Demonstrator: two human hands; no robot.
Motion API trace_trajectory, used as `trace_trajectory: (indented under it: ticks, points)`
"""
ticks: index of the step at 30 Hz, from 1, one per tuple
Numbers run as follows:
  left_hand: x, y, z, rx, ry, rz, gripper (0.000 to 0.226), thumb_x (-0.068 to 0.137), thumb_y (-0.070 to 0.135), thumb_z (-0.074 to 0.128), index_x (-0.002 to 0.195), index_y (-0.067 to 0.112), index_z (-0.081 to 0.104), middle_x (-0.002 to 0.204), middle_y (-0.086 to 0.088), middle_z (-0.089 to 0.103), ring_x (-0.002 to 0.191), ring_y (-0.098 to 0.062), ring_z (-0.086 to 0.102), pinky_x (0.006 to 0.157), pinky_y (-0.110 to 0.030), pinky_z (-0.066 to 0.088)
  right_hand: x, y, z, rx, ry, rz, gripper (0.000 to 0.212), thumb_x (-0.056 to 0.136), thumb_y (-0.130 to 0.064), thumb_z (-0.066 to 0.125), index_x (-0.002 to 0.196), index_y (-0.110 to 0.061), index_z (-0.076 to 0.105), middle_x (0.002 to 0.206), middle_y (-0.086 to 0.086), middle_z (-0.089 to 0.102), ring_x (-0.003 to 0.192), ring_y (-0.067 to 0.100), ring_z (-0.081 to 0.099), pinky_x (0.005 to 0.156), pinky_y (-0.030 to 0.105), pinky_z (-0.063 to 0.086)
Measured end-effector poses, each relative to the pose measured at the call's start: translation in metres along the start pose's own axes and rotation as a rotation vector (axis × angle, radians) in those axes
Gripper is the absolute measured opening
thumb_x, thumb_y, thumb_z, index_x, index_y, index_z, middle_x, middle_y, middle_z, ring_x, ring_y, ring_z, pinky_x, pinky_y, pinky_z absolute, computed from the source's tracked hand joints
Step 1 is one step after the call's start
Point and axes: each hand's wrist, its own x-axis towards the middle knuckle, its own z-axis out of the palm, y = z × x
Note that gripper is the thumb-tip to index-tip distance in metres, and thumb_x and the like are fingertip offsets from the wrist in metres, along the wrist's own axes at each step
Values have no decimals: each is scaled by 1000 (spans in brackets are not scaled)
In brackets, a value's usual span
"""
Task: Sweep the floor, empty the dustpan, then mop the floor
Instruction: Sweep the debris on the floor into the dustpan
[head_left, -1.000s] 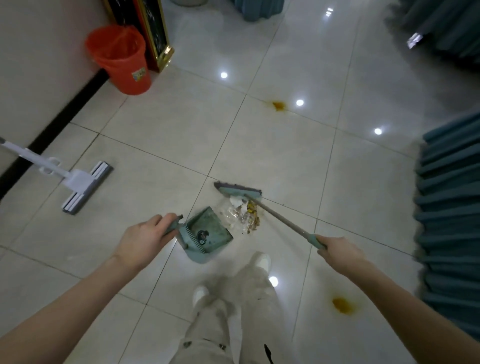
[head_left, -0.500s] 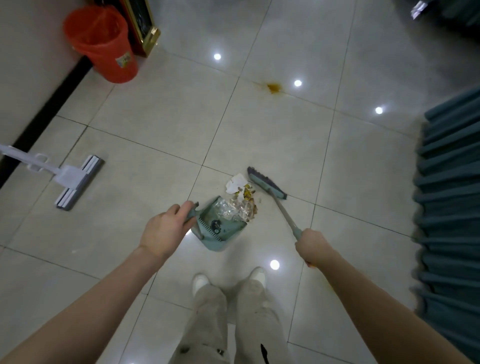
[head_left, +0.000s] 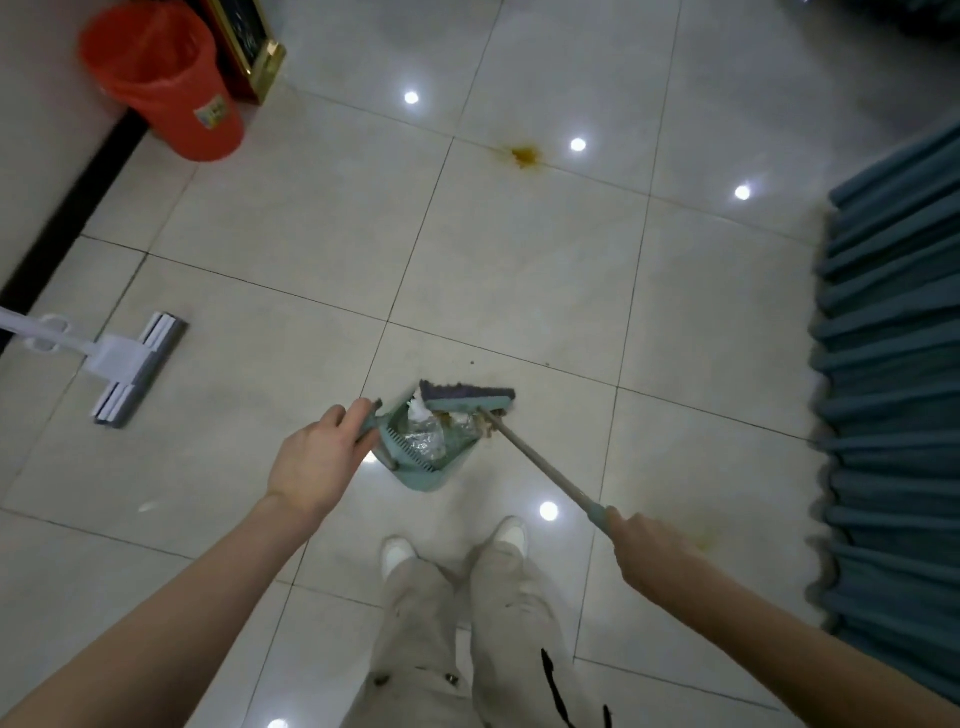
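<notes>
Gleaming pale tile floor (head_left: 519, 270) bears an orange stain (head_left: 525, 154)

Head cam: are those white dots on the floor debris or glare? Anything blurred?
Head view: the white dots are lamp reflections on glossy tiles, not debris; the red bucket and left edge are motion-smeared; the dustpan and broom head look fairly sharp.

We see loose, pale beige trousers (head_left: 498, 623), with a thin black cord (head_left: 553, 680) dangling in a wavy line over the right leg and small dark studs (head_left: 452, 678) near the waist. Below them we make out white shoes (head_left: 397, 553) with rounded toes. Behind the left hand (head_left: 311, 462) and right hand (head_left: 647, 545), both forearms are bare.
</notes>
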Motion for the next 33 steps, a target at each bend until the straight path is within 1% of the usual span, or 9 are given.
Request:
trace_trajectory:
  ticks: [3, 7, 12, 15, 18, 22, 28, 31, 33]
  points:
    - [-5, -2, -2, 12, 0, 9, 37, 83, 24, 72, 100, 20, 40, 70, -10, 56, 47, -38, 56, 42, -30, 34, -9, 5, -9, -56, 14, -15, 43, 100, -12, 38, 143, -14, 31, 84, -3, 43, 73, 15, 50, 67, 28, 50]
    - [-10, -3, -5, -49, -33, -3, 29, 89, 28, 62, 102, 22, 37, 75, -11, 57, 54, -39, 58, 46, -32, 38, -19, 6, -25, -127, 32, -3, 40, 100, -14, 39, 139, -15, 34, 68, -5, 28, 60, 12, 43, 56, 26, 40]
    - [-18, -2, -7, -77, -88, -15, 25, 93, 32, 56, 108, 17, 44, 80, -10, 58, 61, -39, 59, 49, -33, 38, -26, 20, -33, 19, 31, 87, 31, 98, -28, 44, 129, -24, 47, 87, 0, 55, 78, 17, 60, 65, 30, 51]
    - [-23, -6, -9, -80, -111, -8, 25, 94, 33, 54, 110, 16, 45, 82, -11, 58, 63, -40, 59, 51, -33, 38, -40, 29, -30, 191, 29, 145, 32, 97, -32, 49, 128, -23, 52, 100, 2, 62, 82, 16, 59, 73, 31, 53]
    - [-29, -9, -10, -88, -122, 44, 25, 93, 32, 55, 110, 20, 41, 83, -12, 60, 62, -41, 60, 51, -34, 39, -49, 29, -25, 333, 24, 208, 27, 98, -27, 49, 122, -17, 56, 94, 3, 61, 65, 10, 52, 60, 25, 47]
    - [-44, -6, -11, -78, -142, 79, 27, 93, 31, 56, 105, 26, 32, 85, -13, 61, 63, -42, 60, 52, -33, 36, -42, 24, -10, 458, 32, 318, 20, 99, -23, 47, 109, -12, 60, 77, 4, 60, 51, 15, 55, 44, 25, 44]
    - [-70, 15, -7, -70, -136, -20, 27, 94, 31, 54, 115, 15, 50, 86, -12, 60, 67, -42, 61, 54, -35, 39, -27, 10, 16, 504, 35, 418, 23, 99, -17, 45, 111, -4, 59, 73, 4, 54, 50, 14, 55, 36, 20, 35]
    - [-82, 32, -3, -78, -136, -38, 26, 93, 29, 56, 115, 17, 48, 85, -13, 60, 64, -43, 60, 53, -36, 40, -30, -2, 37, 530, 0, 401, 24, 98, -11, 43, 116, -2, 57, 73, 4, 50, 52, 16, 57, 34, 22, 40]
    - [-82, 43, 0, -77, -148, -46, 28, 94, 30, 54, 117, 15, 49, 87, -12, 60, 66, -42, 60, 54, -35, 39, -40, -10, 54, 526, -15, 354, 26, 97, -7, 41, 120, -4, 54, 76, 3, 48, 62, 20, 62, 43, 25, 52]
